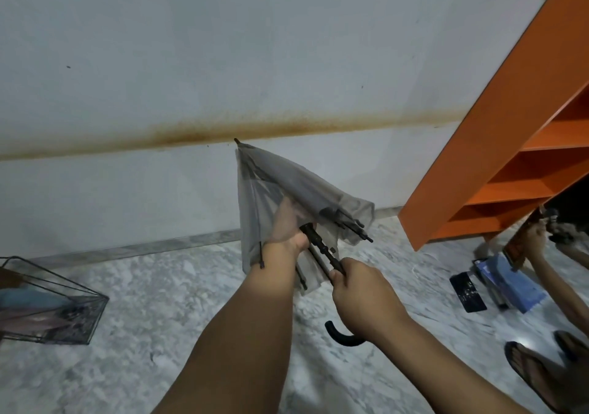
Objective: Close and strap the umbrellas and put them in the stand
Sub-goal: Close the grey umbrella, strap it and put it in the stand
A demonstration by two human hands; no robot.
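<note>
A see-through grey umbrella (296,187) is held in front of me, its tip pointing up toward the wall and its canopy half folded. My left hand (288,225) is inside the canopy, gripping the folded ribs and fabric near the black runner. My right hand (363,299) grips the black shaft just above the curved black handle (342,335). A black wire umbrella stand (54,302) sits on the floor at the far left, with folded umbrellas inside it.
An orange shelf unit (510,158) stands at the right, beside a mirror that shows my hands. A blue box and a black flat object (468,291) lie on the marble floor beneath it. A sandalled foot (535,372) is at the lower right.
</note>
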